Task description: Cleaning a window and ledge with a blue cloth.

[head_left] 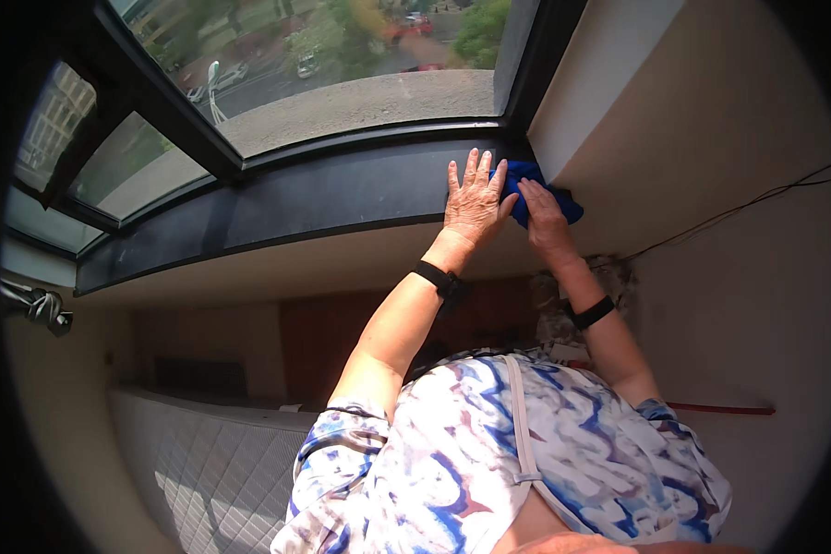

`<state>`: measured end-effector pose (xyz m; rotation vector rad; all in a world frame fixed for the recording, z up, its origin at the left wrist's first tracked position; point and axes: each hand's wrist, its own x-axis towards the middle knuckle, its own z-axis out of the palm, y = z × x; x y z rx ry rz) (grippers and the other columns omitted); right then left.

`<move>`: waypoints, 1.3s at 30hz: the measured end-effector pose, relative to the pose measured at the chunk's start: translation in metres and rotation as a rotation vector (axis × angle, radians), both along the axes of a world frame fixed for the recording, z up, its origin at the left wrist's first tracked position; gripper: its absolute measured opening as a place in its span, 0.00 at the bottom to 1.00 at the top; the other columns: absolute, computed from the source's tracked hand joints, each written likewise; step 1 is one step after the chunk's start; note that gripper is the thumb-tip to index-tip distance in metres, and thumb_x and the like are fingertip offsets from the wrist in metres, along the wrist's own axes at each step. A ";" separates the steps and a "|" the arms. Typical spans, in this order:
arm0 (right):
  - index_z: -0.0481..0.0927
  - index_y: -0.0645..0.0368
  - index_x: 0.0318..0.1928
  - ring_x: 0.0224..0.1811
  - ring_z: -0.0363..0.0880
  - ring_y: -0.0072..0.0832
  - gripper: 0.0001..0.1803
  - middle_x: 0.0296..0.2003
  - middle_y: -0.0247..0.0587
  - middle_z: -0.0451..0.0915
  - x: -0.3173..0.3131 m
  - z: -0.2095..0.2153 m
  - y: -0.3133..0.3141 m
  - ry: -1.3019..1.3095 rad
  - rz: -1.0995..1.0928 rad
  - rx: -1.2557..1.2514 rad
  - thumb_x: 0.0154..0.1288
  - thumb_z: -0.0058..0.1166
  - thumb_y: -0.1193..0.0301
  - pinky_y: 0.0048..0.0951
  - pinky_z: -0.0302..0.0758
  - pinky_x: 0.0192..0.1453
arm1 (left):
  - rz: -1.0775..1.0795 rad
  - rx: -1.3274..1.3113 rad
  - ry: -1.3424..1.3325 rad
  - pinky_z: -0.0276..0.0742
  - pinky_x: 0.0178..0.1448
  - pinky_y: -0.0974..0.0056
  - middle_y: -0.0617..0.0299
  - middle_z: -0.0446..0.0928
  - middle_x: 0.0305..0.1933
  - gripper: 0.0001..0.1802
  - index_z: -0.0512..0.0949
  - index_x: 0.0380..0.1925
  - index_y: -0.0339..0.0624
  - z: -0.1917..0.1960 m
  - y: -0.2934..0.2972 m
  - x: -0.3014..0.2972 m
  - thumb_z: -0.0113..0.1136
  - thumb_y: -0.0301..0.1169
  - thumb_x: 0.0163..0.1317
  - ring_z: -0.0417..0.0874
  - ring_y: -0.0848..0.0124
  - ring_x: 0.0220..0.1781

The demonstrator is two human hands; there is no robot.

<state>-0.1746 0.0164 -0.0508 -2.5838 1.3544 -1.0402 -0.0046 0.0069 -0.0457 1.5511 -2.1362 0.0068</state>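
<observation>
In the foreground, at lower centre, a blue, white and purple patterned garment (600, 443) covers the person's torso; a pale strap (521, 420) crosses it. The forearms extend upward from it, each bearing a black band near the wrist: the left band (439, 277) near the centre of the frame, the right band (593, 313) to its right. At lower left lies a quilted grey mattress (226, 466), partly sunlit.

Upper right of centre, a blue cloth (529, 172) rests bunched at the right end of a dark sill (332, 205), beside the pale wall (688, 120). The left hand (475, 205) lies flat on the sill, its grip released, fingers spread, with the thumb side against the cloth. The right hand (547, 222) rests upon the cloth, fingers extended; whether its grip grasps the fabric or merely presses it cannot be told.

Beyond the sill, a dark window frame (171, 92) spans the upper left; through its glass appear a rough grey ledge (369, 109), a white car (307, 65) and blurred trees (342, 42).
</observation>
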 end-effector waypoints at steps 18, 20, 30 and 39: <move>0.74 0.62 0.57 0.64 0.67 0.47 0.24 0.59 0.51 0.72 0.037 0.015 -0.046 -0.027 0.300 0.097 0.57 0.49 0.80 0.42 0.62 0.70 | 0.100 -0.296 -0.014 0.63 0.67 0.49 0.53 0.73 0.56 0.27 0.72 0.57 0.39 0.018 0.044 0.019 0.61 0.37 0.59 0.72 0.57 0.60; 0.74 0.63 0.57 0.65 0.66 0.47 0.24 0.59 0.51 0.72 0.038 0.016 -0.050 -0.041 0.317 0.098 0.57 0.49 0.80 0.42 0.61 0.70 | 0.122 -0.219 -0.002 0.62 0.69 0.48 0.52 0.72 0.57 0.27 0.71 0.58 0.38 0.023 0.045 0.016 0.60 0.37 0.60 0.71 0.56 0.61; 0.76 0.65 0.53 0.61 0.69 0.49 0.22 0.56 0.54 0.74 0.045 0.015 -0.056 -0.137 0.316 0.060 0.56 0.47 0.80 0.43 0.64 0.69 | 0.131 -0.085 -0.097 0.61 0.70 0.49 0.49 0.70 0.62 0.27 0.70 0.60 0.39 0.034 0.031 0.020 0.57 0.36 0.61 0.70 0.54 0.65; 0.76 0.66 0.51 0.59 0.69 0.49 0.22 0.53 0.58 0.73 0.035 0.019 -0.028 0.010 -0.033 -0.140 0.55 0.55 0.69 0.43 0.64 0.67 | -0.090 0.269 -0.188 0.62 0.71 0.54 0.44 0.66 0.67 0.27 0.66 0.65 0.44 0.073 0.011 0.032 0.51 0.39 0.67 0.67 0.50 0.67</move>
